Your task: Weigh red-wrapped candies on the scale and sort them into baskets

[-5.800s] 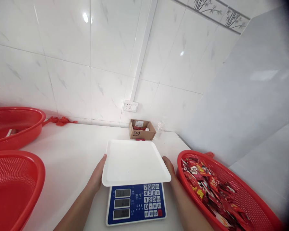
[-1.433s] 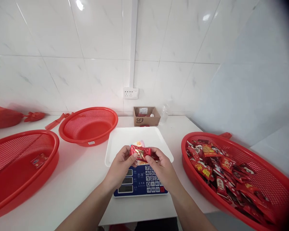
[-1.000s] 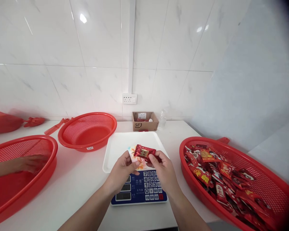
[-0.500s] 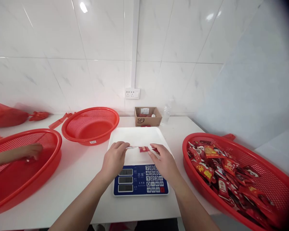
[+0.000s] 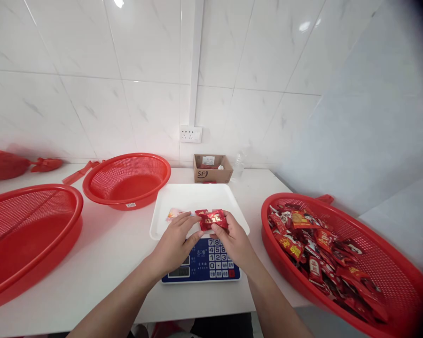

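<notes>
The right hand (image 5: 235, 238) pinches a shiny red packet (image 5: 213, 219) above the white tray (image 5: 193, 195) of a scale (image 5: 201, 276). The left hand (image 5: 174, 241), thumb parted from its fingers, is just beside a pale pink packet (image 5: 173, 214) on the tray. Rightward, a red basket (image 5: 391, 277) holds many packets (image 5: 324, 258).

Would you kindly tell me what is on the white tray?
A pale packet appears to lie on the white tray. The left hand, right hand and red packet hide part of its near side.
</notes>
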### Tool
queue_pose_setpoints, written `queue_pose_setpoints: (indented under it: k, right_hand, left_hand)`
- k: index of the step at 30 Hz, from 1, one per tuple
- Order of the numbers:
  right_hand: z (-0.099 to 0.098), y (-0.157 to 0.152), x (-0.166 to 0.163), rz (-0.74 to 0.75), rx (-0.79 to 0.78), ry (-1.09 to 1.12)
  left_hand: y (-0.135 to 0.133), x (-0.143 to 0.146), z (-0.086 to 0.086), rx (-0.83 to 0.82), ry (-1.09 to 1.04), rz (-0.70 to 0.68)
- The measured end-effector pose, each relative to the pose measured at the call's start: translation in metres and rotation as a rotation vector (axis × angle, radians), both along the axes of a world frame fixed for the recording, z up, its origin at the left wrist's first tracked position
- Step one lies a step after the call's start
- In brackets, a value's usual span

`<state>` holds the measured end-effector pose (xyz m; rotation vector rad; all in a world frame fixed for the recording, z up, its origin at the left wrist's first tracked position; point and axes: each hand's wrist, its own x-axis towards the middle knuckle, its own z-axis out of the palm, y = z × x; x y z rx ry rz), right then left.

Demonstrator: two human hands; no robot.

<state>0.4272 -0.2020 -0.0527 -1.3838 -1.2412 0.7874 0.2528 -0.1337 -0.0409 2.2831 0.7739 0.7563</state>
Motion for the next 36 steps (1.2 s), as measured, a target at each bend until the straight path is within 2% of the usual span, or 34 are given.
queue_pose_setpoints:
  k: [6, 11, 14, 18, 20, 23, 26, 29, 33, 36]
  right_hand:
    - [0.015, -0.009, -0.013, 0.117, 0.016, 0.071]
    - [0.015, -0.011, -0.016, 0.077, -0.003, -0.070]
    - [0.014, -0.011, -0.013, -0.022, 0.008, -0.184]
    - [0.013, -0.005, 0.003, -0.226, 0.045, -0.336]
    - [0.010, 0.003, 0.014, -0.309, 0.057, -0.405]
    - [0.001, 0.018, 0.027, -0.345, 0.049, -0.503]
    - [-0.007, 0.025, 0.030, -0.289, 0.012, -0.587]
    - [-0.012, 0.022, 0.026, -0.172, -0.027, -0.651]
    - [-0.012, 0.021, 0.019, -0.037, -0.064, -0.712]
    - [-0.011, 0.031, 0.013, 0.020, -0.070, -0.741]
  left_hand:
    - [-0.006, 0.002, 0.008, -0.195, -0.168, 0.052]
    - [-0.008, 0.003, 0.003, -0.252, -0.217, 0.019]
    - [-0.009, 0.001, -0.003, -0.197, -0.189, 0.049]
    - [-0.007, -0.005, -0.010, -0.032, -0.098, 0.112]
    - [-0.005, -0.007, -0.013, 0.053, -0.033, 0.093]
    - [-0.001, -0.008, -0.017, 0.140, 0.073, 0.030]
    - [0.000, -0.009, -0.017, 0.197, 0.162, -0.019]
    - [0.001, -0.012, -0.015, 0.238, 0.214, -0.043]
    - [0.006, -0.013, -0.012, 0.271, 0.254, -0.033]
    - [0.013, -0.009, -0.011, 0.300, 0.274, -0.034]
